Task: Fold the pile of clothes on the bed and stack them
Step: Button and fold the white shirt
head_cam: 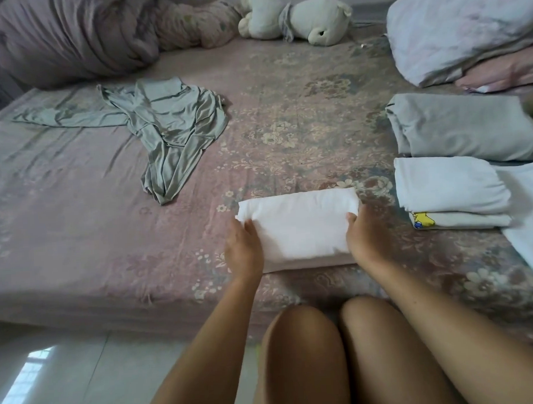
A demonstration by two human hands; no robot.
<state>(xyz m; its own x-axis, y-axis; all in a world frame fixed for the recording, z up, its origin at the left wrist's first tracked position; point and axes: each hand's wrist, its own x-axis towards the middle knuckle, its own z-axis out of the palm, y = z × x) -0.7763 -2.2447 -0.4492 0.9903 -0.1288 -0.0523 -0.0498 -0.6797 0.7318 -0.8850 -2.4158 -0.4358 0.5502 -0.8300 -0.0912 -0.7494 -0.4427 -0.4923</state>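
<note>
Head view: folded white garment (pixel 300 226) lying flat near the front edge of the bed (pixel 78 256). Left hand (pixel 243 248) gripping its left end, right hand (pixel 364 237) gripping its right end, fingers tucked under, thumbs on top. Right of the white garment, a stack of folded clothes (pixel 448 194); beyond that stack, a folded grey piece (pixel 463 126). Far left of the white garment, an unfolded green top (pixel 170 123) spread out.

The folded white cloth garment (pixel 297 228) looks soft and matt, while the crumpled grey-green garment (pixel 170 123) has a faint silky sheen. The pink floral cotton bedsheet (pixel 77 240) is matt and creased; the pale tiled floor (pixel 68 378) is glossy.
</note>
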